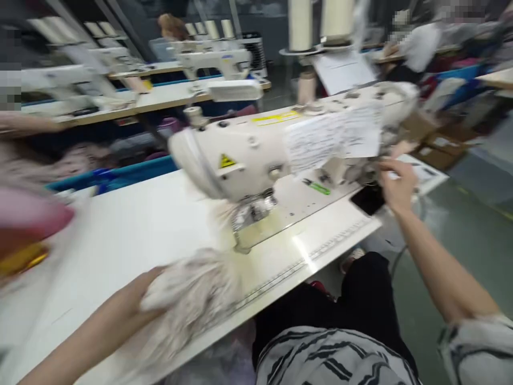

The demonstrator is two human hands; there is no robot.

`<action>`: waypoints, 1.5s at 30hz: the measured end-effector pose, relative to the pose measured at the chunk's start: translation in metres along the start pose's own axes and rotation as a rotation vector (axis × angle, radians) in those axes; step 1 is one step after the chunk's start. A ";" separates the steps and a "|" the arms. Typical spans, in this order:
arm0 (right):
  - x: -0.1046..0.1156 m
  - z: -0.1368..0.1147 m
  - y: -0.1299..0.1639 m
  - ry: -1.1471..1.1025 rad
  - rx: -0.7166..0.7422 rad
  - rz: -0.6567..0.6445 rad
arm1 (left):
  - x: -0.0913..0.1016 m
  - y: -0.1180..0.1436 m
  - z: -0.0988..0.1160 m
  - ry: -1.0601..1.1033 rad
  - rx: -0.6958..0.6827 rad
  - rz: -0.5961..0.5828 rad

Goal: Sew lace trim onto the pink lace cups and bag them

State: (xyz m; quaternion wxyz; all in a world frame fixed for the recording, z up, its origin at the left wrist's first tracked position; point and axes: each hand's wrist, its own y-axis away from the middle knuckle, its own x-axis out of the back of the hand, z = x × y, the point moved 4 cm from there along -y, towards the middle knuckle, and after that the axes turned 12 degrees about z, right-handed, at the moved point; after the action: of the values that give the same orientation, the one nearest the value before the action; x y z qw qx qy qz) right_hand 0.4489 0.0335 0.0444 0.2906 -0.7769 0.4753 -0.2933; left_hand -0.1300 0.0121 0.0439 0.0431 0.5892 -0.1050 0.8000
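Observation:
My left hand [146, 299] is closed on a bunched pale cloth [192, 294] that lies over the front left of the white sewing table [132, 224]. The cloth is just left of the needle end of a sewing machine [236, 139]. My right hand [401, 184] is at the machine's right end, fingers curled together. Something small and whitish shows by the fingertips, too blurred to name. Below that hand a dark phone-like slab [367, 200] rests on the table. Green-handled thread snips [318, 186] lie on the machine bed. Written paper sheets [332, 136] hang on the machine's front.
Thread cones [300, 27] stand behind the machine. Other sewing machines [216, 61] fill the row beyond. At the left edge are a blurred pink item [32, 214] and another person's arm [28, 124]. Cardboard boxes [444, 149] sit on the floor at right.

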 end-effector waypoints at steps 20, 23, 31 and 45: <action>-0.157 -0.280 0.233 -0.681 -0.479 -1.655 | 0.024 0.011 0.040 0.342 0.070 -0.246; -0.158 -0.277 0.232 -0.672 -0.502 -1.653 | 0.023 -0.008 0.034 0.415 0.122 -0.343; -0.144 -0.266 0.215 -0.570 -0.414 -1.525 | 0.015 -0.007 0.005 0.632 0.449 -0.310; -0.149 -0.288 0.232 -0.622 -0.034 -1.133 | 0.031 0.040 -0.007 0.934 0.751 -0.125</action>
State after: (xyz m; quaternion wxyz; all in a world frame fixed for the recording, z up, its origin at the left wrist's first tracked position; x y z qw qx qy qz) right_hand 0.0497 0.0314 0.0379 0.2025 -0.9607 -0.1102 -0.1546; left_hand -0.1534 -0.0267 0.0667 -0.0794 0.1554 0.2499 0.9524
